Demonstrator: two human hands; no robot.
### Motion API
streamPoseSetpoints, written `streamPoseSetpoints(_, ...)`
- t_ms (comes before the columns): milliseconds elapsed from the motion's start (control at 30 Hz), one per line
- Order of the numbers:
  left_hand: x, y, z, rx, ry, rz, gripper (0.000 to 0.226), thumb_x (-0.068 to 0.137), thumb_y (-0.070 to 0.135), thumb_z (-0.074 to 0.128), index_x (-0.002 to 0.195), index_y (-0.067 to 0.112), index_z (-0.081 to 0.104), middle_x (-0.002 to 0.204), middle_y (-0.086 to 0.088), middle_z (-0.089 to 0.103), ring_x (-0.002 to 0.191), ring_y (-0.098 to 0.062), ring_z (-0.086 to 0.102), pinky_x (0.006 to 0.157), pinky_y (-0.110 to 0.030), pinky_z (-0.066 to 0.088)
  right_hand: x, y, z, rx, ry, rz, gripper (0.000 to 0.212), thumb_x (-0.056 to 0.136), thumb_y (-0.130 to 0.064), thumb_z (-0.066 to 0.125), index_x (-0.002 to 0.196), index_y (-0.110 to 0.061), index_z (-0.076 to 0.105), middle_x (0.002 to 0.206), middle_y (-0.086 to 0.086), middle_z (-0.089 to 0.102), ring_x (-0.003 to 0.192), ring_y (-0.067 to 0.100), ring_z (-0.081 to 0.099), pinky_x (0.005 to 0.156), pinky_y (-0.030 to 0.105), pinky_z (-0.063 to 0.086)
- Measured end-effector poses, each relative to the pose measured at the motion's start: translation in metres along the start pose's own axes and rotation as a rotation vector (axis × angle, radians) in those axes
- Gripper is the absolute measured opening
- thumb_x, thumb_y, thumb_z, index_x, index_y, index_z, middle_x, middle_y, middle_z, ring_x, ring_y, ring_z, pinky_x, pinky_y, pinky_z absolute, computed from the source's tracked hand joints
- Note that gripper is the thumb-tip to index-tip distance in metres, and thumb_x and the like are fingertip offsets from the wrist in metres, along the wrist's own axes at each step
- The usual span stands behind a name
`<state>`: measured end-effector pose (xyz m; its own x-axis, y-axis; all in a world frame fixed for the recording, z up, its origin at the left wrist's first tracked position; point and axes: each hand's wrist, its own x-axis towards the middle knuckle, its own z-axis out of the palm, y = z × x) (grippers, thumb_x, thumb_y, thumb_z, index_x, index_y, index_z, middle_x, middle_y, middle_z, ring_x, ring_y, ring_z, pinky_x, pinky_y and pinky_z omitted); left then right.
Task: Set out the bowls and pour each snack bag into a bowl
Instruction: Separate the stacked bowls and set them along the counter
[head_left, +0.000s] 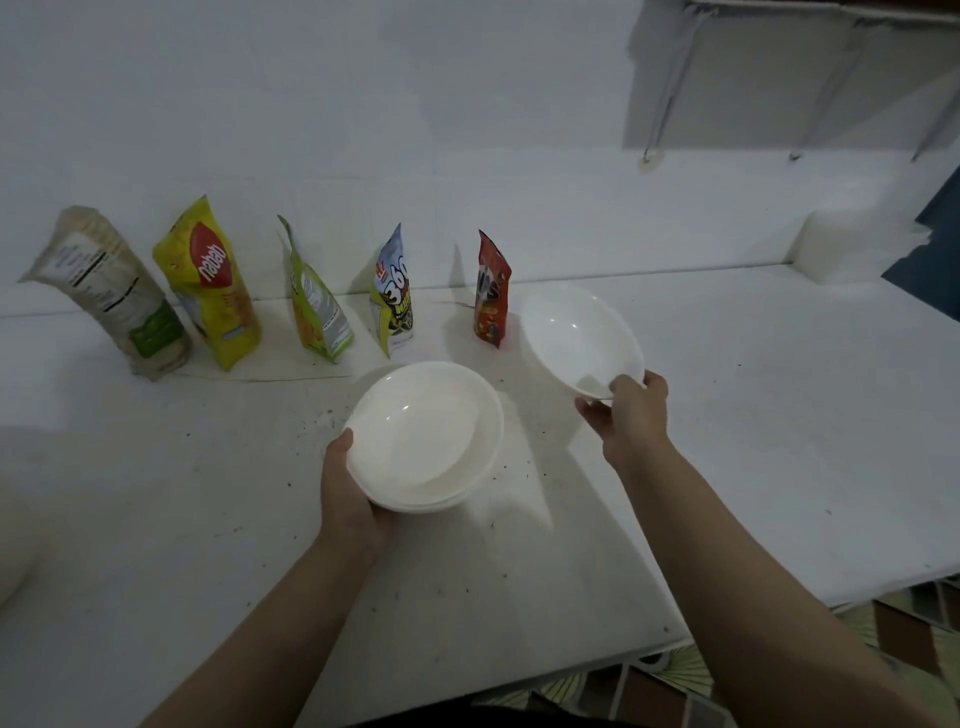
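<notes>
My left hand (349, 499) grips a stack of white bowls (426, 434) by its near left rim, held above the white table (727, 441). My right hand (631, 410) pinches the near rim of a single white bowl (576, 338), tilted and held to the right of the stack. Along the wall stand several snack bags: a clear sleeve of crackers (111, 296), a yellow Nabati bag (213, 283), a green-yellow bag (317, 304), a blue-and-yellow "360" bag (392, 293) and a red bag (492, 291).
The table's front edge runs diagonally at the lower right, with patterned floor tiles (883, 639) beyond it. Dark crumbs and specks dot the tabletop. A white wall stands close behind the bags, and a white block (852, 244) sits at the far right.
</notes>
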<state>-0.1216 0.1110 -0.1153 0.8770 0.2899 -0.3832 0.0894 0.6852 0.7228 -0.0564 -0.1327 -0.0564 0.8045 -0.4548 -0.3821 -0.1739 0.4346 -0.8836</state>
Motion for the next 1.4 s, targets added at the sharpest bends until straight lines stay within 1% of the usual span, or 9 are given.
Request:
streamPoseSetpoints(200,0.002,0.004,-0.005,-0.001,0.012,-0.040,0.040,0.096,0.042,0.041,0.125,0.023,0.059,0.125,-0.008,0.066,0.115,-0.031,0.060,0.099,-0.051,0.047,0.022,0.019,-0.022,0.118,0.182,0.070,0.068,0.086,0.013,0.047,0.142,-0.016,0.023,0.145,0.018,0.030,0.103,0.032,0.048,0.076,0.042,0.058)
streamPoseSetpoints(333,0.003,0.006,-0.007,0.002,0.012,-0.032,0.040,0.096,0.042,0.040,0.126,0.023,0.059,0.124,-0.008,0.066,0.114,-0.032,0.060,0.097,-0.051,0.048,0.028,0.019,-0.020,0.159,0.199,0.092,0.070,0.091,-0.002,0.060,0.146,-0.015,0.020,0.146,0.018,0.033,0.112,0.034,0.051,0.082,0.045,0.058)
streamPoseSetpoints(433,0.002,0.008,-0.009,0.018,0.018,-0.032,0.034,0.097,0.041,0.040,0.117,0.025,0.061,0.118,-0.006,0.068,0.108,-0.029,0.062,0.092,-0.048,0.050,0.019,0.024,-0.015,0.195,0.193,0.193,0.060,0.095,-0.019,0.061,0.144,-0.017,0.027,0.139,0.016,0.038,0.093,0.031,0.057,0.080,0.049,0.059)
streamPoseSetpoints(600,0.002,0.017,-0.013,0.052,0.044,-0.005,0.035,0.096,0.040,0.043,0.121,0.021,0.060,0.117,-0.007,0.068,0.107,-0.029,0.062,0.082,-0.042,0.052,-0.040,0.048,0.020,-0.321,-0.236,0.268,0.031,0.098,-0.037,0.054,0.124,-0.019,0.053,0.122,0.004,0.049,0.107,0.026,0.051,0.074,0.039,0.056)
streamPoseSetpoints(733,0.001,0.028,-0.014,0.073,-0.002,0.069,0.040,0.098,0.035,0.041,0.131,0.016,0.056,0.123,-0.008,0.066,0.113,-0.029,0.061,0.090,-0.043,0.050,-0.064,0.054,0.049,-0.796,-0.717,-0.019,0.036,0.094,-0.042,0.055,0.128,-0.027,0.054,0.119,-0.003,0.058,0.108,0.019,0.055,0.082,0.035,0.054)
streamPoseSetpoints(933,0.005,0.050,-0.034,0.184,0.105,0.126,0.037,0.098,0.040,0.042,0.132,0.027,0.052,0.127,-0.004,0.062,0.114,-0.028,0.058,0.094,-0.045,0.049,-0.054,0.061,0.074,-0.915,-0.513,-0.501,0.038,0.101,-0.029,0.035,0.135,-0.026,0.051,0.121,0.008,0.048,0.095,0.019,0.052,0.083,0.034,0.049)
streamPoseSetpoints(1100,0.000,0.066,-0.063,0.039,0.144,0.114,0.032,0.100,0.038,0.040,0.126,0.026,0.053,0.113,0.001,0.066,0.111,-0.028,0.058,0.081,-0.042,0.051,-0.033,0.052,0.072,-0.416,-0.392,0.075,0.034,0.101,-0.020,0.041,0.134,-0.017,0.048,0.118,0.008,0.058,0.088,0.021,0.061,0.057,0.029,0.056)
streamPoseSetpoints(1267,-0.001,0.075,-0.078,0.075,0.079,0.172,0.033,0.102,0.039,0.034,0.116,0.030,0.063,0.110,0.005,0.072,0.105,-0.023,0.063,0.078,-0.042,0.053,-0.027,0.058,0.062,-0.269,-0.357,0.296,0.037,0.099,-0.001,0.044,0.136,0.005,0.041,0.094,0.014,0.054,0.081,0.025,0.060,0.081,0.042,0.058)
streamPoseSetpoints(1400,-0.001,0.077,-0.082,0.073,0.107,0.091,0.050,0.099,0.056,0.033,0.134,0.028,0.055,0.129,-0.002,0.064,0.118,-0.029,0.059,0.092,-0.048,0.050,-0.031,0.061,0.066,-0.322,-0.384,0.347,0.029,0.104,-0.023,0.047,0.122,-0.001,0.044,0.096,0.016,0.059,0.082,0.032,0.068,0.087,0.047,0.058)
